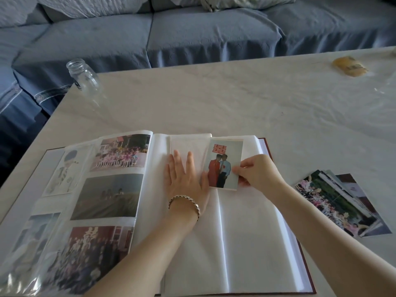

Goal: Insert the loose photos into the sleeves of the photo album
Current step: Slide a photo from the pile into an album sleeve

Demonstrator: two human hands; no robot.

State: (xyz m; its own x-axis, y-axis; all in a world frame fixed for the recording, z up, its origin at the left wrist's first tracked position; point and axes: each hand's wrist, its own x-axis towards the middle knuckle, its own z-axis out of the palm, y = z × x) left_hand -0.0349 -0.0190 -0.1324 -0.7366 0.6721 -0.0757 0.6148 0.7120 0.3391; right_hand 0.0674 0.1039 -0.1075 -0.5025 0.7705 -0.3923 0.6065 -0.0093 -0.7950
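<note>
An open photo album (pixel 235 232) is laid on a pale table (pixel 214 99), near its 6 o'clock edge. The left page (pixel 90 200) is filled with photos in clear sleeves; the right page is white. The left hand (pixel 184 176) is laid flat on the right page with straight fingers pointing to 12 o'clock, and a bracelet (pixel 185 202) is worn on its wrist. Just beside it, at 3 o'clock, a portrait photo (pixel 224 163) of two standing people is pinched at its right edge by the thumb and fingers of the right hand (pixel 259 172). The photo's left edge is touched by the left hand. Whether this edge is already inside a sleeve cannot be told. A fanned pile of loose photos (pixel 338 204) is seen on the table at 3 o'clock from the album. A clear glass jar (pixel 83 76) is placed at 11 o'clock, a yellow packet (pixel 349 66) at 1 o'clock. A blue sofa (pixel 192 35) is seen behind the table at 12 o'clock.
</note>
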